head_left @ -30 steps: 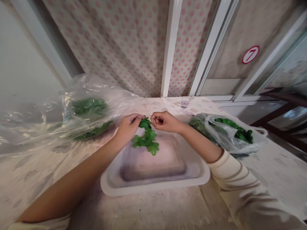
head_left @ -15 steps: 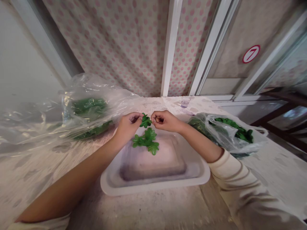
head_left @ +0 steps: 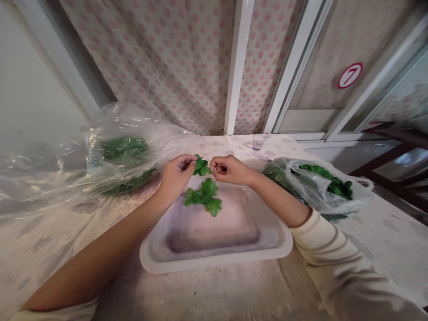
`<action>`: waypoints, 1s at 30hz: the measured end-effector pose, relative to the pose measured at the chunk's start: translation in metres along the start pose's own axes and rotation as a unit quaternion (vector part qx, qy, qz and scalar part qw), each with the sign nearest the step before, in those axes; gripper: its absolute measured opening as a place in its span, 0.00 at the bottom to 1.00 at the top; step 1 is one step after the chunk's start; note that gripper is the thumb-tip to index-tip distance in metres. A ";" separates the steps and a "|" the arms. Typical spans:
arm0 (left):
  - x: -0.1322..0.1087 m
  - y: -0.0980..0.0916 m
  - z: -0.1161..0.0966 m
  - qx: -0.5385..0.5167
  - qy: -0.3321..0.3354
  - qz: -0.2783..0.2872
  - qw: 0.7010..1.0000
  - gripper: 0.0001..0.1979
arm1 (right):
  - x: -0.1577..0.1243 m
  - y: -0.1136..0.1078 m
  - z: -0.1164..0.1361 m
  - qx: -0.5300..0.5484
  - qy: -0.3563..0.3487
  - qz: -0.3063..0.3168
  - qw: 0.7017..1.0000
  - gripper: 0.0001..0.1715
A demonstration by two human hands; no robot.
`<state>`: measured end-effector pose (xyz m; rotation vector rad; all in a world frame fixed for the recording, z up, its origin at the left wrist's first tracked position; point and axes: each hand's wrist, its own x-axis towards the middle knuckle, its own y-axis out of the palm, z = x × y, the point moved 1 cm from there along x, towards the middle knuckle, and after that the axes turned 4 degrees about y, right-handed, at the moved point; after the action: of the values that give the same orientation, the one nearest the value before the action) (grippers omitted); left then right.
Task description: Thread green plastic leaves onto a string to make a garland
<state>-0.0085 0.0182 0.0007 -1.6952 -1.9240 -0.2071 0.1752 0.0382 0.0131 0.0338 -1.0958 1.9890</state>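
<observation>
Between thumb and fingers, my left hand [head_left: 180,174] pinches a small green plastic leaf piece [head_left: 201,166] above the far rim of a white tray [head_left: 214,263]. My right hand [head_left: 230,169] is curled closed just to the right of that piece, its fingertips close to the leaves. What the right fingers hold, if anything, is too small to make out. Inside the tray lie several joined leaf clusters [head_left: 203,196], bright green, towards the back left.
A large clear plastic bag [head_left: 125,149] with green pieces lies at the left. At the right sits an open plastic bag [head_left: 321,187] of leaf pieces. A small clear cup [head_left: 258,143] stands at the table's back edge, before a dotted curtain [head_left: 174,67].
The leaf piece in my left hand has turned slightly and shifted a little left and up with the hand. My right hand has barely moved.
</observation>
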 end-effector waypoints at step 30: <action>0.000 -0.002 -0.007 -0.006 0.007 -0.029 1.000 0.10 | -0.001 0.000 0.000 -0.003 0.026 0.048 0.999 0.03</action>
<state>-0.0084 0.0151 0.0067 -1.6427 -1.9662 -0.2512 0.1754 0.0377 0.0129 -0.0733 -1.0881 2.0596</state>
